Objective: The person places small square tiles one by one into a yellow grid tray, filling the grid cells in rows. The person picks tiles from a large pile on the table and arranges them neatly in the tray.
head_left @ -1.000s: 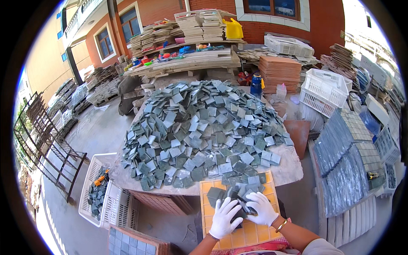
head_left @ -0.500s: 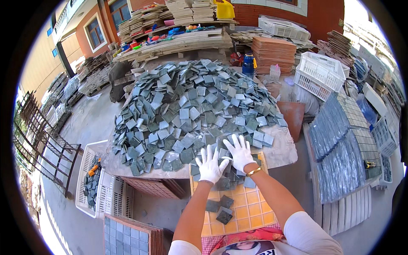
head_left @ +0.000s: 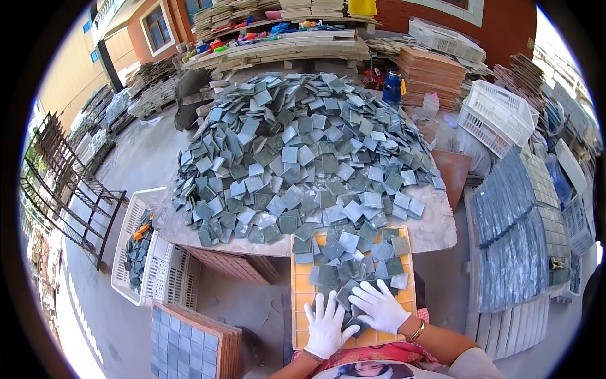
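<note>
Loose tiles (head_left: 348, 241) crowd a yellow gridded tray (head_left: 303, 297)

The left hand (head_left: 326, 327), in a white glove, lies palm down with its fingers spread; its thumb is beside a few dark tiles. The right hand (head_left: 380, 307), gloved too, reaches inward with fingers stretched out and resting over the same cluster. Neither is clenched; the palms are hidden, so contact beneath them cannot be told.

The tiles lie at odd angles, some overlapping, mostly on the tray's middle and far part, while grid squares along the left side are bare. The tray's near edge is close to a red cloth (head_left: 399, 354); its far end is at the near edge of the table (head_left: 435, 218), which bears a big heap of tiles (head_left: 297, 158).

Pushing hard across this jumble could flip tiles or wedge them slanted over the grid ribs. A wide sweep could send tiles off the tray's side, down to the floor (head_left: 243, 309). Pressing on one end might tip the tray, as its support is not visible. Loose tiles where heap and tray meet could slide down if knocked, and sharp corners might snag the gloves.
</note>
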Available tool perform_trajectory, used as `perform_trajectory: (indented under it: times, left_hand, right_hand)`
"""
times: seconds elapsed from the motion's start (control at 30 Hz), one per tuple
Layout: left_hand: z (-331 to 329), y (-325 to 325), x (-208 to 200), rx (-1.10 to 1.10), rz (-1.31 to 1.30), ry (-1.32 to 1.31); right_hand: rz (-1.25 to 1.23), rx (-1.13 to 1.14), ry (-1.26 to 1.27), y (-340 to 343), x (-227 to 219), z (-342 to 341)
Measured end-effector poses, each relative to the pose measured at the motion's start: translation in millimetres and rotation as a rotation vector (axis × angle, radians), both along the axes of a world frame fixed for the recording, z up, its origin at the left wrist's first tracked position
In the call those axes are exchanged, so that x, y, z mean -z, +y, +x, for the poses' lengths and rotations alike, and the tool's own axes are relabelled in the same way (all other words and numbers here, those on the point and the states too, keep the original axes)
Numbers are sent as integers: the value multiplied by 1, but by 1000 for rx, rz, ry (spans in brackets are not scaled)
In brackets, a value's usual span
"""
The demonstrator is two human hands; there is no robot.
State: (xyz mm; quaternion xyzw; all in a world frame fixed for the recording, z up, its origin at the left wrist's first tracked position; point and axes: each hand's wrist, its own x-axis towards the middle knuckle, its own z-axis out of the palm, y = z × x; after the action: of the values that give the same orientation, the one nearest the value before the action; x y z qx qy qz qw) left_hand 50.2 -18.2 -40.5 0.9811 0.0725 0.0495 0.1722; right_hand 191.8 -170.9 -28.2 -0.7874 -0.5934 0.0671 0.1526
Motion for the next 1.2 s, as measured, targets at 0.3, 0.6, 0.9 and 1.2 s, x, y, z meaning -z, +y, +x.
perform_trajectory:
  times: [0.3,0.6,0.9,1.2]
  left_hand:
    - [12,6,9,-22,-20,-93]
    - [95,21,20,-200,-30,-204]
    - [-30,11,9,-32,-109,-117]
    - [-84,16,22,-221,-177,-238]
  right_hand:
    - [-20,49,-164,31,-1,45]
    - [304,339,-134,134,-44,110]
    - [-24,178,70,172,-31,127]
    - [377,646,576,-13,-31,72]
